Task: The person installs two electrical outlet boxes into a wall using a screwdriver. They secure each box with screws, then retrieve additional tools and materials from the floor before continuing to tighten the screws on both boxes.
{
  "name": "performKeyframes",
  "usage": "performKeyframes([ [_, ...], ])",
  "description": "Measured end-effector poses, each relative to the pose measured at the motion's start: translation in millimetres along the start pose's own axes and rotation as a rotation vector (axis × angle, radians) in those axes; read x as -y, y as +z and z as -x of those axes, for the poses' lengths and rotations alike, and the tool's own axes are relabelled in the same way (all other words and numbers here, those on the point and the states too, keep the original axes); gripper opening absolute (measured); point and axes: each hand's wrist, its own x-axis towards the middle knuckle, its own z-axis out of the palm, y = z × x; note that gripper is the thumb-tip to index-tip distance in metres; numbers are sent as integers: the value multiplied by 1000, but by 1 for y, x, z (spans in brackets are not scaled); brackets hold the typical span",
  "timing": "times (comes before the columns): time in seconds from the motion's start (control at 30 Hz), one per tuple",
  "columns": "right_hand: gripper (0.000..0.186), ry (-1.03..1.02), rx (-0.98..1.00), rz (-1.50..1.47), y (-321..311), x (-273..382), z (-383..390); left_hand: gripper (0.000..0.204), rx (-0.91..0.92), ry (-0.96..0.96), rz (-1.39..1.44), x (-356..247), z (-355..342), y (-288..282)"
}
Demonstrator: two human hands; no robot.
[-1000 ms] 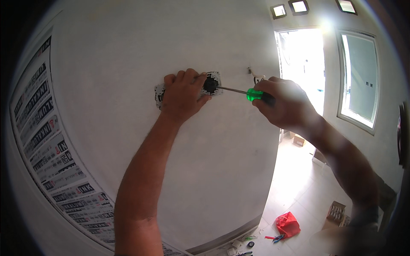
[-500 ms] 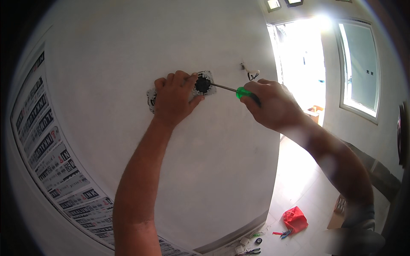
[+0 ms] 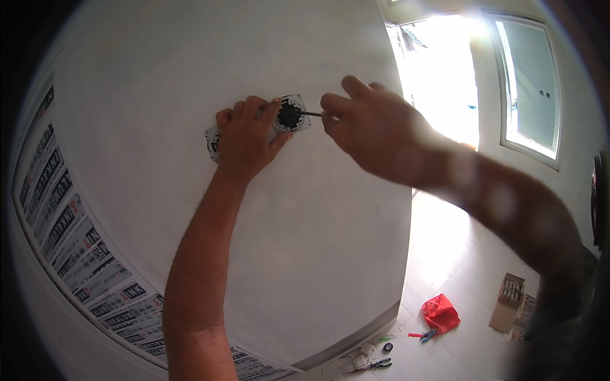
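On the pale wall sits a round black-centred wall socket [image 3: 290,115] with a light metal frame and no cover. My left hand [image 3: 246,136] presses against it, index finger at its upper edge and thumb at its lower edge, gripping it. A second uncovered wall fitting [image 3: 212,143] shows partly to the left, the rest behind my left hand. My right hand [image 3: 372,127] is closed on a screwdriver [image 3: 311,114]. Its thin shaft meets the right side of the socket's black centre; the handle is hidden in my fingers.
Printed film covers a frame [image 3: 95,254] at the left. A bright doorway [image 3: 441,82] and a window [image 3: 530,89] stand to the right. On the floor lie a red bag [image 3: 440,313], pliers [image 3: 380,364], a black tape roll [image 3: 388,347] and an opened cardboard box [image 3: 507,305].
My right hand has turned and moved up and left over the screwdriver, hiding its green handle. My left hand keeps its place on the socket. The view has shifted slightly.
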Motion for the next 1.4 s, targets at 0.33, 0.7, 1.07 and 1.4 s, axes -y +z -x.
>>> performKeyframes([
  [0.33,6,267,91,-364,10,-18,-21,66,-8,-8,54,-2,-1,-3],
  [0.7,23,34,-17,-185,7,-27,1,65,10,-31,49,-2,1,-4],
  [1.07,31,389,36,-654,6,-4,1,66,-35,-18,22,-6,-2,-4],
  [1.4,31,258,225,-480,-11,-5,-4,71,-57,-123,-82,-33,-13,18],
])
